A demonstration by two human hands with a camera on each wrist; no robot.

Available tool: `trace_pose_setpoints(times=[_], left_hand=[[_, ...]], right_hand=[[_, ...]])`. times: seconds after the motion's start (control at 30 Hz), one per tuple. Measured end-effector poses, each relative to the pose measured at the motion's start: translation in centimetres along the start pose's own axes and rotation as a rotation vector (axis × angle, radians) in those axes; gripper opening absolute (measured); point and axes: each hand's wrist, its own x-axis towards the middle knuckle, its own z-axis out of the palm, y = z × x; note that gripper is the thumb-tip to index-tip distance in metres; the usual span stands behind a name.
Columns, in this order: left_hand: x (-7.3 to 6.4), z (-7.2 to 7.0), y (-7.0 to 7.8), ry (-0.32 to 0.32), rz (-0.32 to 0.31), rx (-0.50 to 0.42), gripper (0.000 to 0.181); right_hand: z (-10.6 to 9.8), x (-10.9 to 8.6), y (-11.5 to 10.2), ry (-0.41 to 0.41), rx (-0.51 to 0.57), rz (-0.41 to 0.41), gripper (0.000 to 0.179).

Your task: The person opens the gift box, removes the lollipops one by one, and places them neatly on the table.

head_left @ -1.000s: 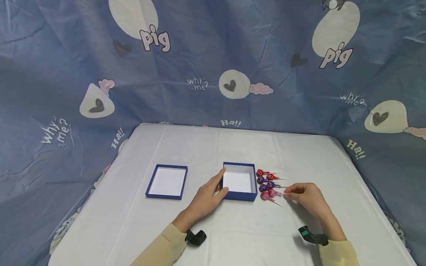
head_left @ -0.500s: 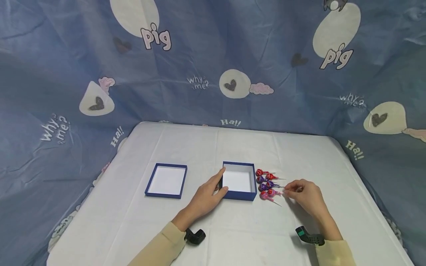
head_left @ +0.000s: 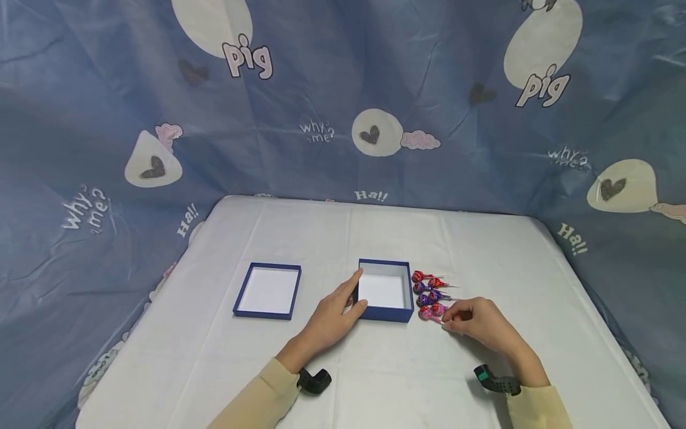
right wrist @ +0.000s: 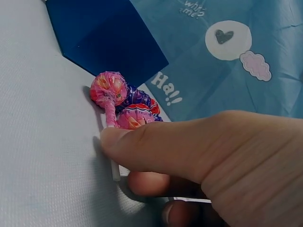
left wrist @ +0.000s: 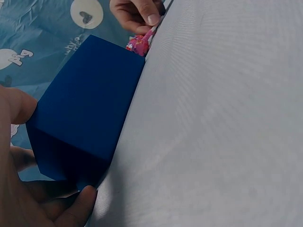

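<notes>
My left hand (head_left: 333,314) grips the left side of an uncovered blue box (head_left: 386,314) with a white inside. Its thumb lies by the front left corner, and its fingers reach along the left wall. Beside the box's right wall lie several wrapped lollipops (head_left: 422,300) in red, purple and pink, their sticks pointing right. My right hand (head_left: 477,322) pinches the white stick of the nearest pink lollipop (right wrist: 109,92) between thumb and fingers, just below the twisted wrapper. A second pink lollipop (right wrist: 135,118) lies close beside it, partly covered by the thumb.
A blue-rimmed box lid (head_left: 268,291), white side up, lies left of the box. A white cloth covers the table (head_left: 386,381). Behind it hangs a blue printed curtain (head_left: 300,161).
My right hand has shifted left and slightly toward me, from the upper pink lollipop's stick to the nearest pink one's. My left hand and the box stay in place.
</notes>
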Motion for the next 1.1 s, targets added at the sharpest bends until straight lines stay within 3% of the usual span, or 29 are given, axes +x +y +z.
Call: trace_pose_setpoints(times=[0.2, 0.53, 0.8, 1.1], left_hand=[[0.40, -0.24, 0.11, -0.004, 0.000, -0.011, 0.068], [0.21, 0.36, -0.08, -0.003, -0.009, -0.016, 0.069], [-0.16, 0.51, 0.22, -0.008, -0.010, -0.045, 0.067], [0.00, 0.03, 0.22, -0.010, -0.004, -0.017, 0.067]], right_hand=[[-0.39, 0.19, 0.20, -0.010, 0.012, -0.042, 0.008], [-0.38, 0.06, 0.44, -0.018, 0.013, -0.022, 0.009], [-0.43, 0.00, 0.71, 0.016, -0.023, -0.029, 0.007], [-0.34, 0.36, 0.27, 0.079, -0.075, -0.019, 0.004]])
